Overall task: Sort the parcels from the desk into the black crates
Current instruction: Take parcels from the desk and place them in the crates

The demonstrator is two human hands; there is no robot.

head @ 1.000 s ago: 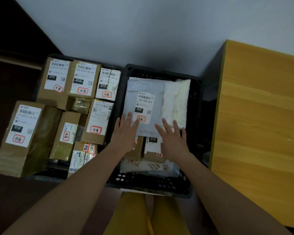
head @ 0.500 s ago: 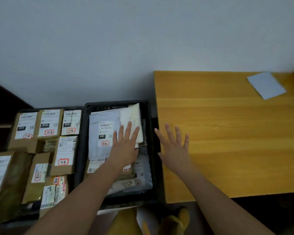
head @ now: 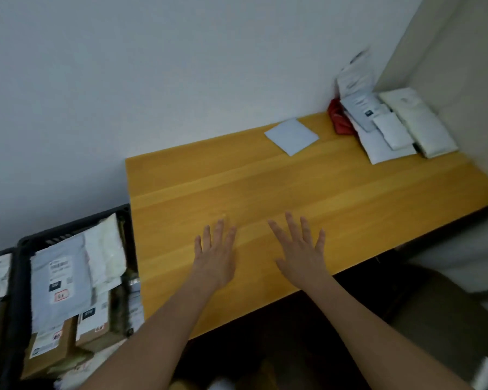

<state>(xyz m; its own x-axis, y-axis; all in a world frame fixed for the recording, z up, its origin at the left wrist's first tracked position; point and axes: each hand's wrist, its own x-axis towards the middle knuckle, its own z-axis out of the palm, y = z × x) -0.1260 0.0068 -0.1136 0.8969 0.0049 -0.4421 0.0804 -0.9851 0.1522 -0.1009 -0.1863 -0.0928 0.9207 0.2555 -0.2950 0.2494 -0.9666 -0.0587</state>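
Left hand: the left hand [head: 216,253] hovers over the near part of the table [head: 350,198], fingers straight and spread, palm down, grasping nothing.
Right hand: the right hand [head: 300,249] hovers just beside it in the same released pose, fingers fanned and pointing toward the far corner; both hands are free, which suits a reach for the next parcel.
Parcels left: a stack of white padded mailers [head: 392,128] lies in the far right corner of the table, pushed against the wall, with a red packet [head: 339,118] tucked at its left edge; a single pale flat envelope [head: 292,136] lies apart from the stack, nearer the middle of the far edge.
Reach: all of these sit well apart from the hands, so I judge the next move calls for a long stretch across the bare wood.
Black crates: the nearer black crate [head: 23,277] stands on the floor against the table's left side, close enough to drop parcels straight in; a grey poly mailer [head: 58,282] with a printed label lies on top, over cardboard boxes [head: 50,344].
Second crate: only a sliver shows at the left edge, also holding labelled parcels.
Progress: mostly done, judging by the full crate and the few parcels left.
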